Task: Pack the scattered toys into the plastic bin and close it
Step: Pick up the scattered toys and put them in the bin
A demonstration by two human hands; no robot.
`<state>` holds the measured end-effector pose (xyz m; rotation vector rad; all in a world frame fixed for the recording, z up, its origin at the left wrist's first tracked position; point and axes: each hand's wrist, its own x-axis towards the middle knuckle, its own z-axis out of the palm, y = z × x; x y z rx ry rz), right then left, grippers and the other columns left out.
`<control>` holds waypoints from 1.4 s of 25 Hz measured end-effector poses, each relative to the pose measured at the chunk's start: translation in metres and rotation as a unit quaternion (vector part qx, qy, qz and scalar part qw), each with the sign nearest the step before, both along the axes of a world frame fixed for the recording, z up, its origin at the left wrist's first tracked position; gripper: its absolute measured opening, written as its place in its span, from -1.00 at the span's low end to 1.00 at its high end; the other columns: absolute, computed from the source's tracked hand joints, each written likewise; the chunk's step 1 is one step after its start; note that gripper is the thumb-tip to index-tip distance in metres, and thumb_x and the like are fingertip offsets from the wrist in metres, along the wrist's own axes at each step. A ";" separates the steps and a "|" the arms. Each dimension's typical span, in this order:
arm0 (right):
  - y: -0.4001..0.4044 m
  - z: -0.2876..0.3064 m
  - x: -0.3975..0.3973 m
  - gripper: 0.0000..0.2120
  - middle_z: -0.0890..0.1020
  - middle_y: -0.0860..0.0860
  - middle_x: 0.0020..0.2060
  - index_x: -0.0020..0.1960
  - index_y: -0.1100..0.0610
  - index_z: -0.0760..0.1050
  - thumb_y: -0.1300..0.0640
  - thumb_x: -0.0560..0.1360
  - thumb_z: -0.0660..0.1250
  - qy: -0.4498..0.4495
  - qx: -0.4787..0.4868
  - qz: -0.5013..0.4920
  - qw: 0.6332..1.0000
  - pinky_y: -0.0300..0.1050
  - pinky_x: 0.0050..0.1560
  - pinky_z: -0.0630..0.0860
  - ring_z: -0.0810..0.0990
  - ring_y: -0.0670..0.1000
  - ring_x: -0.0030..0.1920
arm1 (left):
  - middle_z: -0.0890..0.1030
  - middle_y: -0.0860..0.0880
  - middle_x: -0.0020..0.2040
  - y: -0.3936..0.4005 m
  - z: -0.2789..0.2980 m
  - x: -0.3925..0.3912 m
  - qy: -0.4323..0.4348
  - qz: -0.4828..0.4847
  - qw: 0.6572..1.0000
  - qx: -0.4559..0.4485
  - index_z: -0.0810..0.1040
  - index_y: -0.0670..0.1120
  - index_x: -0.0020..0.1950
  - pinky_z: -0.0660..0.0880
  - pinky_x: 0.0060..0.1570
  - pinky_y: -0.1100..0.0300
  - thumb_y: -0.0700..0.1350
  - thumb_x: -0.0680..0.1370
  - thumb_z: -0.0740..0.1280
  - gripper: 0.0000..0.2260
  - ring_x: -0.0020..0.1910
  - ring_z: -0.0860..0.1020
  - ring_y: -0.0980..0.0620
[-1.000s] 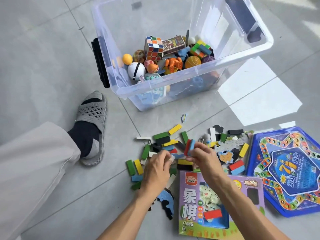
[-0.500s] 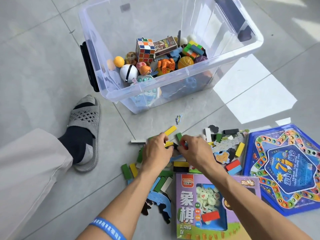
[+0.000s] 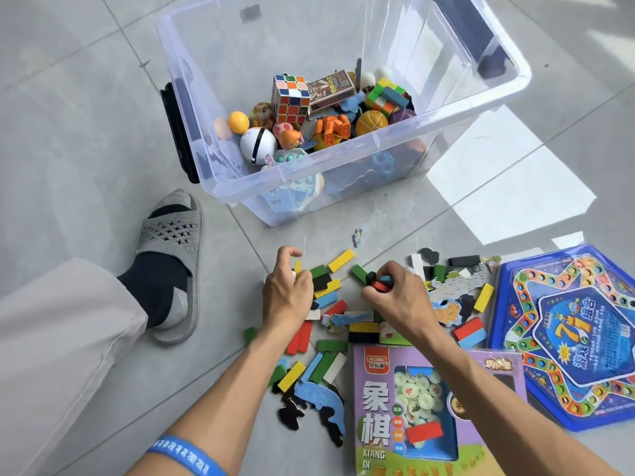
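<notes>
Scattered coloured wooden domino blocks [image 3: 340, 261] strewn over the grey tiled floor [image 3: 86, 115], just short of the open clear plastic bin [image 3: 343, 173] part-filled with toys. Right hand [image 3: 398, 300] curled round a small stack of red, blue and black blocks [image 3: 379, 282]; left hand [image 3: 288, 290] pinching blocks, yellow edge showing. Purple chess-set box [image 3: 374, 413] nearest, blue hexagonal game board [image 3: 570, 334] at right.

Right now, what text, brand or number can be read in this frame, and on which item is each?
"象棋" and "XIANG": front of the purple chess box.
"XGRAT" with "星辰派": red logo on that same box.
"7" and "组合": centre of the blue star-shaped game board; its small print is unreadable.
Blue wristband on the left arm: white characters, too blurred.
Small card box in the plastic bin: print too small.
</notes>
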<state>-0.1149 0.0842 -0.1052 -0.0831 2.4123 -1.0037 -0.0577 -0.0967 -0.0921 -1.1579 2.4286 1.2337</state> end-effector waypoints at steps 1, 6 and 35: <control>-0.003 0.001 -0.004 -0.82 0.55 0.05 -0.30 -0.18 0.05 0.41 0.04 0.33 0.39 -0.016 -0.027 -0.012 0.999 -0.09 -0.38 0.42 0.51 0.04 -0.31 | 0.54 -0.11 -0.24 -0.004 -0.001 -0.003 -0.011 -0.032 0.999 -0.018 0.41 0.02 -0.01 0.36 -0.22 0.06 -0.19 0.47 0.15 -0.84 -0.14 0.49 -0.23; -0.010 -0.004 -0.016 -0.76 0.60 0.00 -0.35 0.12 0.01 0.37 0.02 0.49 0.29 0.115 0.125 0.135 0.976 -0.03 -0.33 0.49 0.57 0.12 -0.32 | 0.52 -0.10 -0.07 -0.008 0.001 -0.015 -0.106 -0.212 0.956 -0.175 0.35 -0.09 -0.10 0.35 -0.21 0.10 -0.18 0.45 0.18 -0.94 -0.19 0.45 -0.16; -0.018 -0.012 -0.004 -0.83 0.67 0.03 -0.29 -0.01 0.04 0.53 -0.03 0.48 0.30 0.069 0.071 0.085 0.991 0.01 -0.17 0.51 0.60 0.10 -0.24 | 0.56 -0.08 0.11 0.009 -0.020 -0.015 -0.153 -0.223 0.956 -0.116 0.53 -0.09 0.11 0.47 -0.07 0.10 0.06 0.42 0.42 -0.65 0.07 0.56 -0.14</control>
